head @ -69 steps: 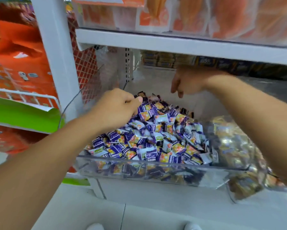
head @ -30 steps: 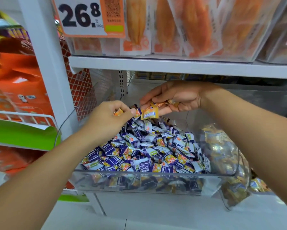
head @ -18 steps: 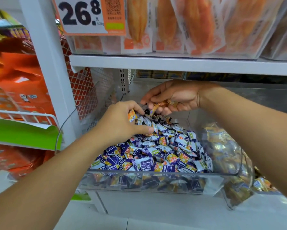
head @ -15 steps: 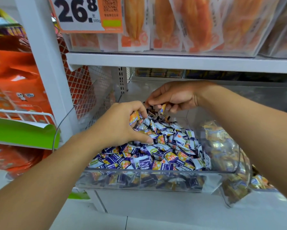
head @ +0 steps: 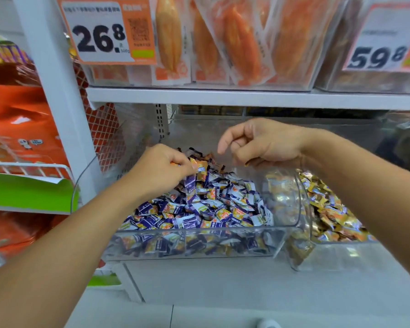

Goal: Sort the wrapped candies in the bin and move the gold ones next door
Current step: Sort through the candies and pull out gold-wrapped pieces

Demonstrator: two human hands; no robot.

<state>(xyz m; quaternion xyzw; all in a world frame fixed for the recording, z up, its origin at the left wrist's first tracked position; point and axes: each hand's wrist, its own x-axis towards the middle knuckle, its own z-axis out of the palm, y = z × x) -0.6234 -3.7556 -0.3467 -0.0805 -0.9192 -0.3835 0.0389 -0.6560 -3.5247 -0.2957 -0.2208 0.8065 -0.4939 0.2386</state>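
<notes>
A clear plastic bin [head: 199,235] on the lower shelf holds a heap of purple-and-white wrapped candies [head: 206,207]. To its right, a second clear bin [head: 303,209] holds gold-wrapped candies [head: 327,209]. My left hand [head: 161,171] is at the back of the purple heap and pinches a gold candy [head: 201,168]. My right hand [head: 263,143] hovers above the divide between the two bins, fingers curled around small gold candies, of which only a tip shows below the fingers.
A white shelf board [head: 246,97] runs just above the hands, carrying orange snack packs and price tags "26.8" [head: 102,36] and "59.8" [head: 376,55]. A white upright post [head: 54,91] stands at left, with orange bags and a green-edged wire shelf [head: 26,192] beyond it.
My right hand has moved right from over the purple heap toward the gold bin. My left hand has lifted a gold candy off the heap. The camera has tilted a little.
</notes>
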